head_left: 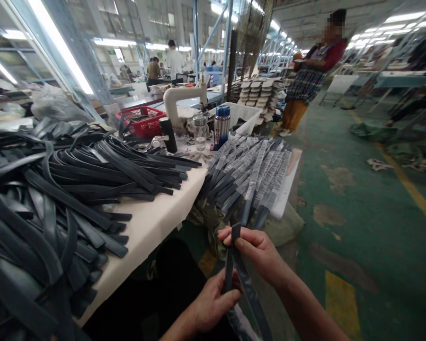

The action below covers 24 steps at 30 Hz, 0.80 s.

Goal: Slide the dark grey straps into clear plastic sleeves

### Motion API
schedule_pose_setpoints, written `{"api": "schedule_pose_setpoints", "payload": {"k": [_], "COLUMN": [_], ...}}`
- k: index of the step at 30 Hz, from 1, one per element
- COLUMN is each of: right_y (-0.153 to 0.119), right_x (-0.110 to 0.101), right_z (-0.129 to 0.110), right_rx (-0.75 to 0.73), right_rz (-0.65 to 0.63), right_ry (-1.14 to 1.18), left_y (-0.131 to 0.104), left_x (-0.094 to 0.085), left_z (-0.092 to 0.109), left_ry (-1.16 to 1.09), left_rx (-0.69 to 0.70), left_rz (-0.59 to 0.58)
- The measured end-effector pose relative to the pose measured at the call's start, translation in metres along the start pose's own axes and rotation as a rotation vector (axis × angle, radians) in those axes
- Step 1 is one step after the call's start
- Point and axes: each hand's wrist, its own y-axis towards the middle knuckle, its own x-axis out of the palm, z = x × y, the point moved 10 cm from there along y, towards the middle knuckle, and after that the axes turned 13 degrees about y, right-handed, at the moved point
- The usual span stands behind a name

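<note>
In front of my lap a dark grey strap (250, 290) is folded so that two lengths run side by side. My right hand (257, 246) pinches it near the top, thumb on the near face. Lower down, my left hand (215, 300) is closed around the other length, its fingers partly hidden behind the strap. Clear film seems to cover the lower part. Just beyond my hands lies a pile of strips wrapped in clear film (250, 173), their dark ends toward me. Many bare dark straps (102, 175) are heaped on the table to my left.
The pale tabletop (159, 213) ends at an edge left of my hands. A steel and blue bottle (222, 128), a glass jar (199, 132), a black cylinder (168, 135), a red basket (142, 121) and a sewing machine (179, 97) stand behind. A person (310, 71) stands in the aisle.
</note>
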Motion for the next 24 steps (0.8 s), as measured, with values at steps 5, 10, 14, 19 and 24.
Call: {"api": "schedule_pose_setpoints", "payload": {"k": [5,10,14,19,24], "right_y": [0.001,-0.003,-0.006,-0.003,-0.011], "right_x": [0.023,0.027,0.021,0.010,-0.017], "right_z": [-0.007,-0.013,-0.018,-0.014,-0.004], "right_rx": [-0.087,-0.146,-0.165,-0.132,-0.072], "right_rz": [0.012,0.054,0.087,0.119,0.247], "right_ry": [-0.180,-0.140,-0.060,-0.008,-0.316], "left_y": [-0.001,-0.006,-0.013,-0.020,-0.029], "left_x": [-0.028,-0.026,-0.017,-0.017,-0.046], "left_z": [0.026,0.017,0.002,-0.014,-0.027], "left_ry": [-0.108,0.133,0.282,0.268,0.128], "left_rx": [0.101,0.077,0.071,0.007,-0.131], "left_rz": [0.312,0.344,0.246,0.210,0.438]}}
